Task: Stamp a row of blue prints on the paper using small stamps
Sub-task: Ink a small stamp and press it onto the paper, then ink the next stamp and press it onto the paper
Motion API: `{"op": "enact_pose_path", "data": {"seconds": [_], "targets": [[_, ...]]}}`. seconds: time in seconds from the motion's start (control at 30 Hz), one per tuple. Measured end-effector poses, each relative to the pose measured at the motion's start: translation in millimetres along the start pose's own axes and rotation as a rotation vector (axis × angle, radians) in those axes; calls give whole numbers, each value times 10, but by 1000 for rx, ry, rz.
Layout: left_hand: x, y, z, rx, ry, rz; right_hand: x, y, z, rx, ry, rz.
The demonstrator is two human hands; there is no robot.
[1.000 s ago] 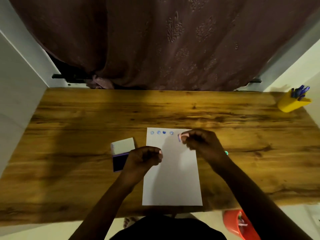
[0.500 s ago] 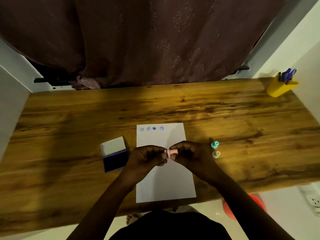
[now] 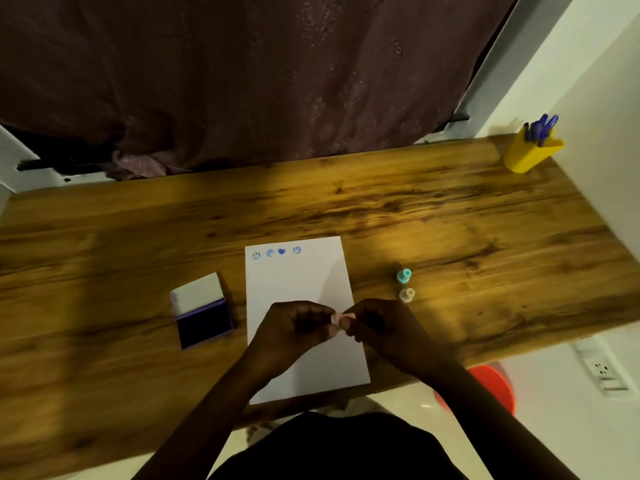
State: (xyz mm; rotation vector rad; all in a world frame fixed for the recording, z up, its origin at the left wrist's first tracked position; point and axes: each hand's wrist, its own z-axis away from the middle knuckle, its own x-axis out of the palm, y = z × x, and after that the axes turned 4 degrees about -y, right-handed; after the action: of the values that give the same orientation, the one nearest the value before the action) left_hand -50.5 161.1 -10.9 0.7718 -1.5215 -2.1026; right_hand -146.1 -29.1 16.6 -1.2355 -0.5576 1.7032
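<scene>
A white sheet of paper (image 3: 298, 282) lies on the wooden table (image 3: 415, 216), with a row of several small blue prints (image 3: 276, 252) along its top left edge. Above the middle of the sheet my left hand (image 3: 294, 327) and my right hand (image 3: 377, 325) meet, both pinching a small pink stamp (image 3: 341, 317) between their fingertips. An open ink pad (image 3: 202, 311) with a dark blue surface and a white lid lies left of the paper. Two more small stamps, a teal stamp (image 3: 403, 275) and a pale stamp (image 3: 407, 294), stand right of the paper.
A yellow cup of blue pens (image 3: 531, 148) stands at the table's far right corner. A dark curtain (image 3: 242, 81) hangs behind the table. A red bucket (image 3: 491, 386) sits on the floor below the near right edge, next to a wall socket (image 3: 604, 370).
My right hand came back from the top row of prints to the middle of the sheet with the pink stamp. My left hand now also grips it. The view shifted left.
</scene>
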Motion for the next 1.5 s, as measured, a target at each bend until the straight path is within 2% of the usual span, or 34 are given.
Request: {"op": "enact_pose_path", "data": {"seconds": [0.13,0.27,0.43,0.73,0.8,0.93,1.0,1.23,1.4,1.5], "targets": [[148,-86,-80,-74,18,-25,-138,206,108,43,95,198],[191,-142,-127,-77,47,-38,-228,461,154,53,144,355],[202,-180,-161,-88,68,-63,-240,654,159,101,101,491],[246,-190,-209,-111,96,-86,-312,661,134,99,43,527],[251,-173,-221,-115,105,-94,-390,626,112,87,128,507],[258,-125,-250,-109,130,-104,-657,563,-96,-5,408,479],[261,-111,-257,-101,138,-99,-793,561,-257,5,477,501],[264,-42,-234,-104,162,-76,-909,715,-658,168,352,528],[235,-37,-214,-104,209,-30,-933,680,-720,124,305,572],[205,13,-212,-73,249,26,-936,421,-710,10,327,432]]}}
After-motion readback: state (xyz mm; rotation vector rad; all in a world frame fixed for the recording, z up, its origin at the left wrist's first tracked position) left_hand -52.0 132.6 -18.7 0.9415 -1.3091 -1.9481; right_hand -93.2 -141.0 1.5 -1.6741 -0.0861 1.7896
